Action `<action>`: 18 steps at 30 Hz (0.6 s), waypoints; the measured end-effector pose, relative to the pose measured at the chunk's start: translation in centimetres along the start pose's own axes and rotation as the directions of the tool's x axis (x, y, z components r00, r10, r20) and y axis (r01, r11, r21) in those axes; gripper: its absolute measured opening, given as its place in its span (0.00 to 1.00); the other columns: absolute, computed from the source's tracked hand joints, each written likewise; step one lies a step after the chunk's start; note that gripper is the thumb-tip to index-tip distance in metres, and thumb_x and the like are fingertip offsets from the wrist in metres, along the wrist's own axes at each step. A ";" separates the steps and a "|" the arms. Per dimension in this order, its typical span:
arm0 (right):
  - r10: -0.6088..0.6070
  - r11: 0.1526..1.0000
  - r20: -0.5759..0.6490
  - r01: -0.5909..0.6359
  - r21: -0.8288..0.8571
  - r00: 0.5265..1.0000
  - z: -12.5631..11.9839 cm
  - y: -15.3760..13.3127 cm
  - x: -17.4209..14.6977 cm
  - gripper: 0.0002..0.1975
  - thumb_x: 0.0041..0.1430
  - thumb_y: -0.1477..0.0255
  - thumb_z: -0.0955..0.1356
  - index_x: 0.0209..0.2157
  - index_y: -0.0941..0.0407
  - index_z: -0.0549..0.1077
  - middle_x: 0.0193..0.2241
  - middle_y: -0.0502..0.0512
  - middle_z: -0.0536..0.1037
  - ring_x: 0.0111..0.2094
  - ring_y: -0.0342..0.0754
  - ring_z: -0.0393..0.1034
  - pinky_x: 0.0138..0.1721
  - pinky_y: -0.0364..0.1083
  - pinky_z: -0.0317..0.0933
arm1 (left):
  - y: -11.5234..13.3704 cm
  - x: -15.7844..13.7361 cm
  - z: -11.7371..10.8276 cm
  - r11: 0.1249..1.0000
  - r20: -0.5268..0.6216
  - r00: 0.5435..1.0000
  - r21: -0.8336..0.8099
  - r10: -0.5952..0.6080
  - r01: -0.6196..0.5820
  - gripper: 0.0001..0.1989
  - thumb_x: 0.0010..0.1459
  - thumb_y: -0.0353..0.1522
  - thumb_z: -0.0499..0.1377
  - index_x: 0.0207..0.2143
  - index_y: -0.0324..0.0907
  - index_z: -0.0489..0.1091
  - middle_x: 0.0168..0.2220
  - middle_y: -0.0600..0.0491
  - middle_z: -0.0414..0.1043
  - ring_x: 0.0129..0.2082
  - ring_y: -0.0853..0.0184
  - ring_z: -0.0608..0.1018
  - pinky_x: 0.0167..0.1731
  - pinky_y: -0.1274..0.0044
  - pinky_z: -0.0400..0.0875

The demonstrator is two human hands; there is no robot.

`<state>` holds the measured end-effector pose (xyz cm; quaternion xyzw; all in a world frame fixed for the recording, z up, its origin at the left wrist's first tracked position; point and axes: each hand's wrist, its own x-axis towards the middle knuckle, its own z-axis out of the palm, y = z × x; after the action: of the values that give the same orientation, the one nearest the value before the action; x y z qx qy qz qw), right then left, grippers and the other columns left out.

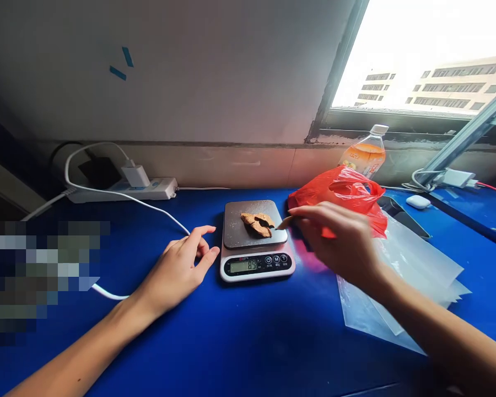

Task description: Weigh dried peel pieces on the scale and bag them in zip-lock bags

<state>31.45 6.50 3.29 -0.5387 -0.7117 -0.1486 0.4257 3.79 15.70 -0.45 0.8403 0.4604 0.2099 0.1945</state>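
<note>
A kitchen scale (258, 268) stands on the blue table, its display lit with what looks like 8.9. On its steel plate (235, 234) lie curled brown dried pieces (256, 223), like peel or bark, among fine crumbs. My right hand (337, 237), slightly blurred, pinches another dried brown piece (286, 223) at the plate's right edge. Left of the scale, my left hand (184, 264) rests near the table with thumb and index finger apart and the other fingers curled. Nothing shows in it.
Behind my right hand sit a red plastic bag (326, 184) and an orange drink bottle (367, 151). Clear plastic bags (413, 264) lie to the right, near a white earbud case (418, 202). A power strip (161, 189) with a white cable (149, 201) is at left.
</note>
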 end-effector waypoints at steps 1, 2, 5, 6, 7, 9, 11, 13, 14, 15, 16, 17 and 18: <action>-0.005 1.000 -0.015 0.006 0.019 1.000 1.5 0.3 0.1 0.11 0.62 0.74 0.64 0.36 0.55 0.80 0.26 0.51 0.80 0.24 0.41 0.72 0.27 0.41 0.63 | 0.0 0.0 0.0 1.000 0.002 1.000 0.003 -0.001 0.001 0.24 0.60 0.47 0.49 0.52 0.43 0.65 0.29 0.56 0.72 0.32 0.63 0.76 0.36 0.72 0.68; 0.015 1.000 -0.029 -0.015 0.007 0.999 2.9 0.8 0.4 0.11 0.62 0.75 0.64 0.36 0.55 0.80 0.27 0.52 0.80 0.24 0.42 0.72 0.27 0.41 0.63 | -0.1 -0.1 -0.1 1.000 0.003 1.000 0.008 0.000 0.000 0.24 0.60 0.47 0.49 0.53 0.43 0.65 0.29 0.56 0.72 0.31 0.63 0.76 0.36 0.72 0.68; 0.102 0.985 -0.055 -0.108 -0.133 0.993 5.5 2.5 1.5 0.12 0.62 0.74 0.64 0.36 0.55 0.81 0.29 0.55 0.81 0.28 0.45 0.74 0.30 0.44 0.63 | -0.3 -0.1 -0.1 1.000 0.010 1.000 0.025 0.015 -0.015 0.24 0.61 0.47 0.49 0.53 0.44 0.66 0.29 0.56 0.72 0.31 0.63 0.75 0.36 0.72 0.69; 0.120 0.976 -0.033 -0.124 -0.180 0.992 6.0 2.8 1.9 0.12 0.63 0.74 0.64 0.36 0.55 0.81 0.30 0.55 0.81 0.29 0.46 0.74 0.31 0.44 0.63 | -0.4 -0.1 0.0 0.999 0.011 1.000 0.032 0.025 -0.025 0.24 0.61 0.47 0.49 0.53 0.45 0.66 0.29 0.56 0.72 0.32 0.63 0.75 0.37 0.72 0.69; 0.129 0.968 0.011 -0.123 -0.217 0.992 6.4 3.0 2.2 0.13 0.63 0.73 0.64 0.37 0.54 0.81 0.30 0.55 0.81 0.29 0.46 0.74 0.31 0.44 0.62 | -0.5 -0.1 0.0 0.999 0.012 0.999 0.040 0.034 -0.035 0.24 0.61 0.47 0.49 0.53 0.45 0.66 0.30 0.56 0.72 0.32 0.63 0.75 0.38 0.71 0.69; 0.105 0.970 0.141 -0.070 -0.234 0.984 6.7 2.8 2.4 0.13 0.63 0.74 0.64 0.37 0.54 0.82 0.31 0.55 0.81 0.30 0.47 0.73 0.32 0.45 0.62 | -0.7 -0.2 -0.1 0.998 0.018 0.999 0.050 0.043 -0.043 0.23 0.61 0.47 0.49 0.53 0.45 0.66 0.30 0.56 0.73 0.33 0.62 0.76 0.40 0.70 0.69; 0.014 0.989 0.281 0.028 -0.143 0.960 6.7 2.4 2.2 0.12 0.62 0.75 0.65 0.38 0.53 0.81 0.34 0.56 0.81 0.33 0.47 0.72 0.36 0.45 0.64 | -0.7 -0.4 -0.2 0.998 0.017 0.999 0.056 0.040 -0.040 0.23 0.61 0.47 0.49 0.53 0.46 0.66 0.31 0.55 0.73 0.35 0.62 0.76 0.41 0.70 0.70; -0.078 0.996 0.348 0.084 -0.002 0.934 6.3 2.2 1.5 0.14 0.62 0.76 0.65 0.45 0.54 0.79 0.40 0.57 0.81 0.39 0.48 0.73 0.43 0.47 0.66 | -0.7 -0.6 -0.4 0.997 0.014 0.999 0.067 0.041 -0.042 0.23 0.61 0.46 0.49 0.54 0.46 0.65 0.32 0.55 0.73 0.36 0.61 0.76 0.42 0.69 0.71; -0.089 0.996 0.344 0.076 0.051 0.935 6.0 2.1 1.1 0.16 0.62 0.77 0.64 0.49 0.55 0.77 0.43 0.59 0.80 0.43 0.49 0.72 0.46 0.48 0.66 | -0.6 -0.7 -0.4 0.996 0.017 0.999 0.073 0.045 -0.046 0.23 0.61 0.46 0.49 0.54 0.46 0.65 0.33 0.54 0.74 0.36 0.61 0.76 0.43 0.68 0.71; -0.063 0.996 0.325 0.038 0.082 0.944 5.7 2.0 0.6 0.19 0.62 0.77 0.64 0.53 0.55 0.75 0.46 0.60 0.79 0.46 0.50 0.72 0.49 0.50 0.66 | -0.6 -0.9 -0.4 0.995 0.022 0.999 0.081 0.050 -0.051 0.23 0.62 0.46 0.49 0.54 0.46 0.65 0.34 0.54 0.74 0.37 0.60 0.76 0.44 0.67 0.71; -0.003 0.995 0.300 -0.027 0.095 0.954 5.4 1.9 0.2 0.20 0.63 0.76 0.63 0.55 0.57 0.72 0.48 0.62 0.78 0.48 0.51 0.71 0.51 0.52 0.66 | -0.5 -0.9 -0.4 0.994 0.028 0.998 0.090 0.055 -0.058 0.23 0.62 0.46 0.49 0.54 0.45 0.65 0.35 0.53 0.74 0.38 0.59 0.77 0.46 0.66 0.71; 0.084 0.988 0.272 -0.116 0.101 0.959 5.1 1.8 -0.1 0.20 0.63 0.74 0.63 0.57 0.57 0.70 0.49 0.63 0.77 0.50 0.53 0.71 0.52 0.54 0.65 | -0.6 -1.0 -0.4 0.993 0.031 0.998 0.103 0.061 -0.064 0.24 0.62 0.46 0.49 0.55 0.45 0.65 0.37 0.51 0.75 0.40 0.58 0.77 0.47 0.64 0.71; 0.184 0.970 0.257 -0.217 0.109 0.949 4.8 1.6 -0.2 0.21 0.64 0.71 0.63 0.57 0.58 0.69 0.50 0.64 0.76 0.51 0.54 0.71 0.54 0.55 0.65 | -0.6 -1.0 -0.2 0.990 0.032 0.997 0.123 0.068 -0.071 0.24 0.62 0.46 0.49 0.55 0.45 0.65 0.41 0.50 0.75 0.43 0.57 0.77 0.49 0.62 0.70</action>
<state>30.77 10.21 -0.19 -0.5923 -0.7086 0.0119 0.3834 2.75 15.21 -0.74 0.8691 0.4402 0.1760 0.1408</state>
